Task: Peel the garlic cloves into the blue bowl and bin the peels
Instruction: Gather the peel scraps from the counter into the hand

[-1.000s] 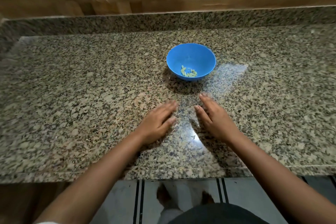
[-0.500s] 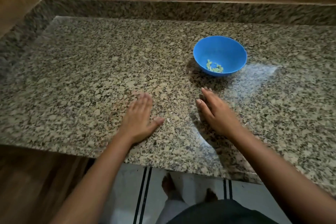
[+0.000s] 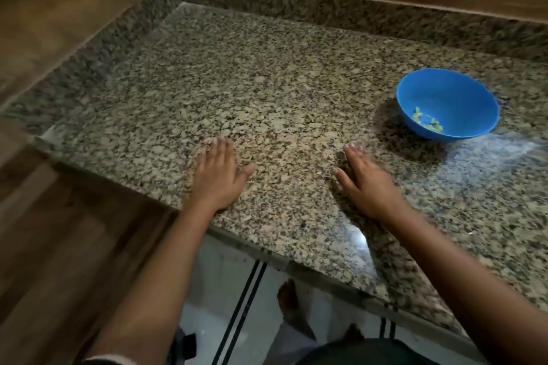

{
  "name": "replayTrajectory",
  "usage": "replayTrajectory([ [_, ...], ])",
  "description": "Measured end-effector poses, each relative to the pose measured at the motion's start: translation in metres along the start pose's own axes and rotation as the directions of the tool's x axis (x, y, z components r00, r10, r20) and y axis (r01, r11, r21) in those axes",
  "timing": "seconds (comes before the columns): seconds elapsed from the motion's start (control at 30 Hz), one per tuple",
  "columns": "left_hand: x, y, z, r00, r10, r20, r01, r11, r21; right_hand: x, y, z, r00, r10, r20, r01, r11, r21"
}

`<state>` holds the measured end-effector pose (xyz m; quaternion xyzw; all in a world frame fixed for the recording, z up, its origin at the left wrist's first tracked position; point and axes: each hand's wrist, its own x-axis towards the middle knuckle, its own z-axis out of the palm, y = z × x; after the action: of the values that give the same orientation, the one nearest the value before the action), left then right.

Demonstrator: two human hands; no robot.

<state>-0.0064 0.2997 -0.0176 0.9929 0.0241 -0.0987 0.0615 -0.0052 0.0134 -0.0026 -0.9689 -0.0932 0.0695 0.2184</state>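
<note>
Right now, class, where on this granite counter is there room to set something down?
The speckled granite counter is bare from the left hand to the rear upstand, and between the hands. Crowded beyond the right hand: the round blue bowl.

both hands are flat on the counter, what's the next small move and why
Probably draw the left hand and right hand together across the granite counter, sweeping any peel scraps into one pile. Both lie flat and empty, garlic pieces sit in the blue bowl, and no bin shows; scraps are too small to confirm.
</note>
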Motion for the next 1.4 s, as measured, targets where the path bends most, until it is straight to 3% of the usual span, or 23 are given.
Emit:
replayTrajectory([
  [0.1,-0.004,0.032,0.007,0.987,0.162,0.018,-0.163,0.985,0.049,0.002,-0.002,0.002,1.000,-0.015,-0.017,0.015,1.000,0.026],
  [0.23,-0.011,0.068,0.012,0.931,0.359,0.068,-0.357,0.933,-0.041,0.002,-0.002,-0.001,0.997,-0.039,-0.066,0.041,0.999,0.022],
  [0.3,-0.005,0.063,0.010,0.945,0.327,0.021,-0.325,0.944,-0.052,-0.002,0.002,-0.005,0.995,-0.047,-0.089,0.049,0.998,0.024],
  [0.4,0.006,0.063,0.010,0.953,0.297,0.061,-0.300,0.953,0.053,-0.013,0.014,-0.009,0.992,-0.019,-0.125,0.024,0.999,0.038],
  [0.53,-0.002,0.114,0.017,0.884,0.458,0.097,-0.465,0.883,0.066,-0.034,0.028,-0.012,0.984,0.025,-0.178,-0.012,0.997,0.075],
  [0.67,-0.017,0.164,0.028,0.815,0.572,0.093,-0.568,0.820,-0.071,-0.061,0.041,-0.017,0.968,0.065,-0.242,-0.036,0.992,0.120],
  [0.77,-0.026,0.173,0.024,0.859,0.512,-0.013,-0.460,0.760,-0.458,-0.086,0.050,-0.020,0.966,0.115,-0.230,-0.085,0.987,0.138],
  [0.83,-0.029,0.165,0.020,0.908,0.416,-0.057,-0.331,0.628,-0.704,-0.106,0.058,-0.020,0.977,0.139,-0.159,-0.131,0.990,0.059],
  [0.87,-0.029,0.161,0.019,0.919,0.388,-0.069,-0.307,0.595,-0.743,-0.116,0.062,-0.020,0.982,0.155,-0.105,-0.157,0.988,-0.010],
  [0.93,-0.028,0.156,0.023,0.924,0.373,-0.088,-0.314,0.602,-0.734,-0.135,0.064,-0.019,0.978,0.209,0.015,-0.204,0.968,-0.148],
  [1.03,-0.030,0.162,0.030,0.924,0.370,-0.093,-0.344,0.702,-0.624,-0.142,0.058,-0.014,0.952,0.290,0.093,-0.268,0.942,-0.200],
  [1.17,-0.037,0.171,0.028,0.928,0.359,-0.101,-0.333,0.675,-0.659,-0.110,0.044,-0.003,0.971,0.211,0.111,-0.180,0.954,-0.238],
  [1.27,-0.044,0.174,0.027,0.932,0.343,-0.117,-0.329,0.664,-0.671,-0.095,0.036,-0.003,0.982,0.139,0.128,-0.117,0.980,-0.161],
  [1.33,-0.047,0.179,0.028,0.937,0.330,-0.117,-0.313,0.642,-0.700,-0.104,0.045,-0.011,0.985,0.157,0.068,-0.149,0.982,-0.118],
  [1.4,-0.048,0.186,0.030,0.928,0.354,-0.119,-0.334,0.645,-0.687,-0.125,0.062,-0.016,0.969,0.246,0.021,-0.238,0.953,-0.186],
])
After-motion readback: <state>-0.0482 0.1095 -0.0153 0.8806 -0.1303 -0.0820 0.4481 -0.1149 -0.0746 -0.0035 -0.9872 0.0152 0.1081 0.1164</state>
